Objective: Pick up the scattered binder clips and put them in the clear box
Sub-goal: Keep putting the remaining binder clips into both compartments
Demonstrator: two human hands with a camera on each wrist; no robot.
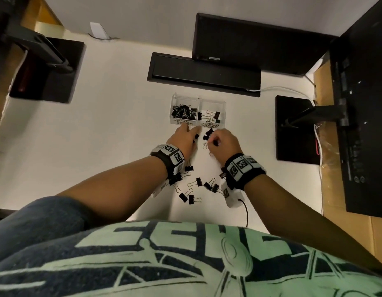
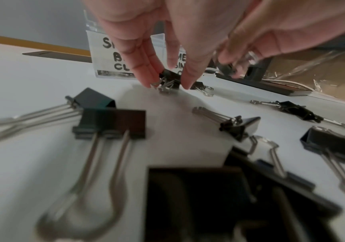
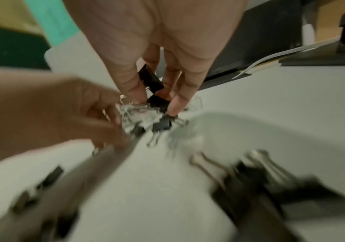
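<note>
The clear box point(image 1: 223, 105) has two labelled compartments, small clips on the left and medium ones on the right. It stands just beyond both hands and shows in the left wrist view as the clear box point(image 2: 109, 54). Several black binder clips point(image 1: 198, 182) lie scattered on the white desk between my wrists, and more binder clips point(image 2: 109, 121) show close up. My left hand point(image 1: 194, 134) pinches a small black clip point(image 2: 170, 78) on the desk between thumb and fingers point(image 2: 146, 72). My right hand point(image 1: 212, 140) is curled; it grips black clips point(image 3: 149, 80) between thumb and fingers.
A black slotted bar point(image 1: 204, 73) lies behind the box. Black monitor bases stand at left point(image 1: 48, 69) and right point(image 1: 295, 129), with a white cable point(image 1: 282, 90) and cardboard point(image 1: 327, 151) at the right edge. A black wrist cable point(image 1: 246, 211) trails toward my body.
</note>
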